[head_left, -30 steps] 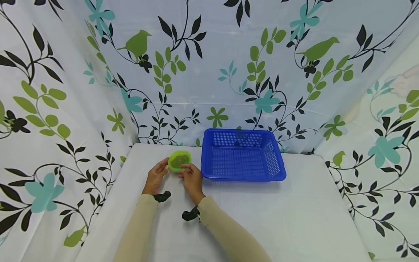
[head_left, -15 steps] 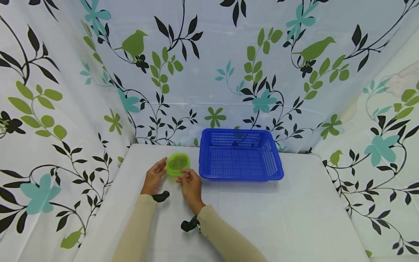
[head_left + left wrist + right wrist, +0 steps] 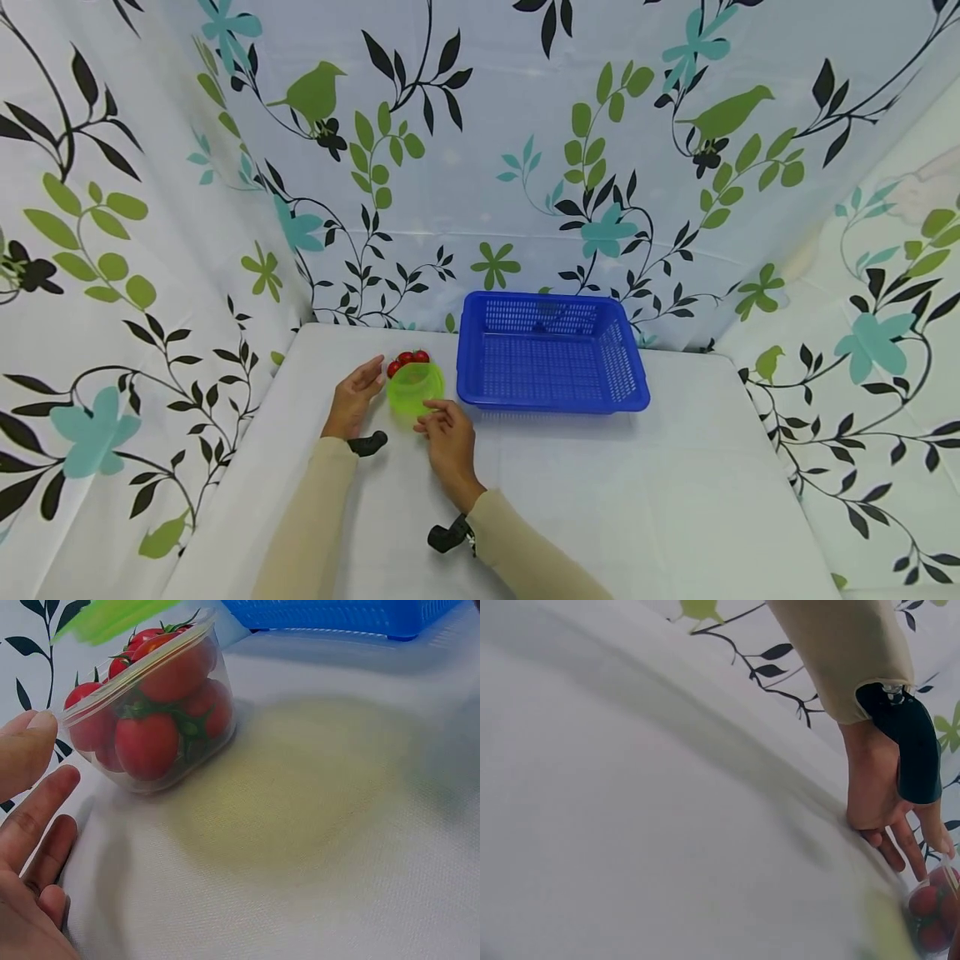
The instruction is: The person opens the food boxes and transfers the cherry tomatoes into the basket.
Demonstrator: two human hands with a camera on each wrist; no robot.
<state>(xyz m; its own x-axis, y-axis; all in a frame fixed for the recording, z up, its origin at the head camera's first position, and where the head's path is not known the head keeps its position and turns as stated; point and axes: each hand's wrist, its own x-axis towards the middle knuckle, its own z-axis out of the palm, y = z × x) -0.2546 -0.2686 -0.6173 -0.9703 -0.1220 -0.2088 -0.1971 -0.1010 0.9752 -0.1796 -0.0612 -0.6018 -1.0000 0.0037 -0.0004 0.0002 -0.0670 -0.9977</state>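
A clear plastic container of red tomatoes on green stems stands on the white table. In the head view its tomatoes show behind a translucent green lid. My right hand pinches this lid by its near right edge, holding it tilted and off the container. My left hand is at the container's left side, thumb tip at the rim corner and the other fingers loosely spread. In the right wrist view, the lid is a green blur beside the left hand.
Right of the container stands a blue perforated plastic basket near the table's back edge. White cloth covers the table. Patterned curtains hang behind it and along both sides. Each wrist wears a black strap mount.
The green lid has come off the container and moved toward me with the right hand, tilting up. The red tomatoes now show uncovered. The left hand stays at the container's side.
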